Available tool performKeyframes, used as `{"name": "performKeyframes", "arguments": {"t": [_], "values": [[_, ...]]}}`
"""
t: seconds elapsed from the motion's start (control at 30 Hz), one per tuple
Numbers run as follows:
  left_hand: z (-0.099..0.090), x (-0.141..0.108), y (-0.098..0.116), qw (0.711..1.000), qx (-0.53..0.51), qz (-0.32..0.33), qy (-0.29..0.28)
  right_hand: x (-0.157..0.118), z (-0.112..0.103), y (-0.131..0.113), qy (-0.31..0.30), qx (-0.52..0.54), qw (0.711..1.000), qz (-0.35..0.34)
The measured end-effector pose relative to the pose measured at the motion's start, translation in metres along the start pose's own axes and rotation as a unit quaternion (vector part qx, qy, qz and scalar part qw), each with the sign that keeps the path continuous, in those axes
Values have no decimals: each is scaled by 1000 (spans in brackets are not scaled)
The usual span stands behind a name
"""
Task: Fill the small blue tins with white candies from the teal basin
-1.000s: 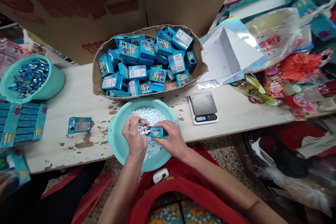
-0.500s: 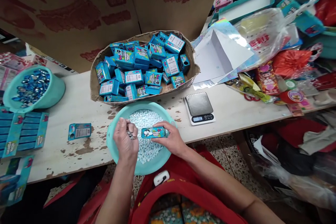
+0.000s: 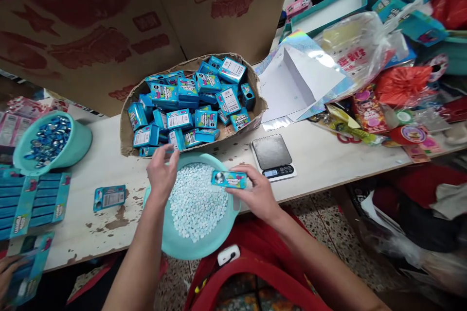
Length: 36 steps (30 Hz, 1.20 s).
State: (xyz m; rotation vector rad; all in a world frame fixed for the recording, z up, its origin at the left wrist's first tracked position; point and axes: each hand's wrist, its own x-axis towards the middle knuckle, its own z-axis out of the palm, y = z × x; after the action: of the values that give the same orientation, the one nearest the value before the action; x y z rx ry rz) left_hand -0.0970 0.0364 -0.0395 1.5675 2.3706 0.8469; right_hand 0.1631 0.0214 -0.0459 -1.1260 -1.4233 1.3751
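"at the bowl's two o'clock side, what might go wrong?"

"the small blue printed box with a round hole [image 3: 231, 180] could spill, i think, if it rolled: its hole is at the nine o'clock end. a loose pinch might drop it onto the small white pieces [image 3: 197, 204]."

"and the round mint-green plastic bowl [image 3: 188, 251]?"

"it juts past the near edge of the pale, worn wooden desk [image 3: 314, 175], so a forearm's nudge could tip it."

"how are the hands set?"

"the right hand [image 3: 261, 195] comes in from five o'clock, nearly closed, fingers on the box's far side and thumb on the near, box about level. the left hand [image 3: 162, 172] is at ten o'clock, fingers parted, seemingly empty, by the brown cardboard tray [image 3: 261, 107]; its forearm crosses the rim."

"and the flat, steel-topped scale [image 3: 272, 150]?"

"two o'clock from the bowl, just beyond the right hand."
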Motion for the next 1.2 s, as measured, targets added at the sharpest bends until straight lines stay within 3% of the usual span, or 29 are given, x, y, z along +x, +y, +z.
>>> {"name": "performKeyframes", "arguments": {"t": [0.03, 0.1, 0.2, 0.23, 0.3, 0.4, 0.5, 0.6, 0.67, 0.73, 0.83, 0.93, 1.03, 1.1, 1.2], "values": [[8, 22, 4, 998, 33, 41, -32, 4, -13, 4, 32, -5, 999, 4], [30, 65, 8, 976, 86, 122, -161, 14, -41, 18, 96, -23, 995, 10], [66, 112, 8, 896, 130, 182, -384, 32, -79, 50, 164, -61, 984, 14], [77, 121, 7, 871, 149, 189, -429, 37, -89, 61, 179, -70, 981, 14], [94, 130, 8, 842, 193, 206, -460, 47, -106, 83, 204, -77, 976, 13], [101, 128, 13, 844, 248, 230, -415, 54, -121, 103, 227, -84, 970, 12], [84, 116, 22, 886, 247, 190, -343, 46, -128, 102, 242, -146, 959, -21], [53, 94, 30, 959, 97, 100, -245, 30, -124, 81, 293, -251, 918, -91], [32, 71, 33, 974, -111, 8, -196, 19, -110, 62, 310, -281, 898, -137], [15, 42, 32, 917, -340, -93, -187, 11, -88, 45, 282, -269, 905, -172], [0, -4, 27, 778, -560, -219, -182, 2, -48, 29, 191, -221, 936, -197], [-4, -41, 16, 671, -653, -311, -164, -4, -14, 26, 116, -163, 960, -194], [-2, -74, 7, 586, -689, -391, -171, -10, 7, 29, 55, -95, 982, -152], [3, -97, 6, 560, -695, -413, -182, -17, 18, 30, 11, -14, 995, -102], [15, -134, 13, 584, -692, -377, -197, -31, 35, 30, -30, 128, 991, -2]]}}
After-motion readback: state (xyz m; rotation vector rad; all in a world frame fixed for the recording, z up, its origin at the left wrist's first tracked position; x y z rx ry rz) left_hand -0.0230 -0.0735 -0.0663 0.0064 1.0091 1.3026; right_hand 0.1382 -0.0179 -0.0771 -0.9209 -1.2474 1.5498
